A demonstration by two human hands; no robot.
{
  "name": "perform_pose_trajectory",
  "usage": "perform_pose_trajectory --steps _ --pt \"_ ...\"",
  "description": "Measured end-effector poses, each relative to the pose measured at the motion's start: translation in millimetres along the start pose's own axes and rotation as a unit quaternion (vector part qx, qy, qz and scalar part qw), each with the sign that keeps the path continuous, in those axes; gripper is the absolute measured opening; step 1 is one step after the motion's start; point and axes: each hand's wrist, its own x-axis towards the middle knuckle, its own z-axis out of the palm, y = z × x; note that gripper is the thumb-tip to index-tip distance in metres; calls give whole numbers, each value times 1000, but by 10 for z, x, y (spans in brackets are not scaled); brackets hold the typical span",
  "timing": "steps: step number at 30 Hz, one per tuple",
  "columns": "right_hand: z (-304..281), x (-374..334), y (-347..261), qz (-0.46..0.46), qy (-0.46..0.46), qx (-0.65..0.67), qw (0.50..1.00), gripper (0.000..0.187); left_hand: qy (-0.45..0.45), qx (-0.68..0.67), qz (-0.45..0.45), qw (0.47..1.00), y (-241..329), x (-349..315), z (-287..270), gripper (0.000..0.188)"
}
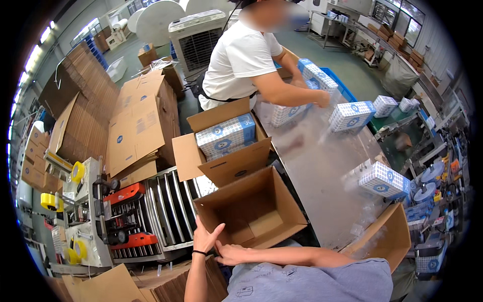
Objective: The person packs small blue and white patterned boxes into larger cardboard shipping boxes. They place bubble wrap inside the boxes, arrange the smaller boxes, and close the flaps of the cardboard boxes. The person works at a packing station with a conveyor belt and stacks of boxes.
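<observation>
An open cardboard box (292, 214) stands in front of me; its visible inside holds nothing. My left hand (205, 236), with a dark band at the wrist, grips its near left corner, thumb at the rim and fingers along the outer left side. Close beside it, my right hand (232, 253) is closed at the near wall by the same corner; its fingertips are partly hidden. Just beyond stands a second carton (186, 158) with raised flaps. Inside it lie blue-and-white printed packs (226, 137).
Across the metal table (312, 166), a person in a white shirt (236, 60) handles packs. More packs (385, 180) stand on the table's right side. Left are a roller conveyor (173, 206), a taping machine (126, 216) and stacked flat cartons (136, 126). Another open box (390, 236) sits near right.
</observation>
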Motion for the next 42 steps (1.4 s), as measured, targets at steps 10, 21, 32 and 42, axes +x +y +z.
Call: perform_pose_trajectory --steps 10,21,32,42 --pt "-1387 -1220 1920 -17 417 95 904 59 1 41 21 999 -766 13 -548 56" --pt "-929 -850 2887 261 481 -155 822 16 -154 -51 -78 984 -435 338 139 57" --pt "-493 -3290 2420 119 752 359 540 21 173 -2 147 974 73 37 17 77" --pt "1558 -5040 3580 225 830 490 142 49 -470 -315 117 816 2619 -1241 1702 42"
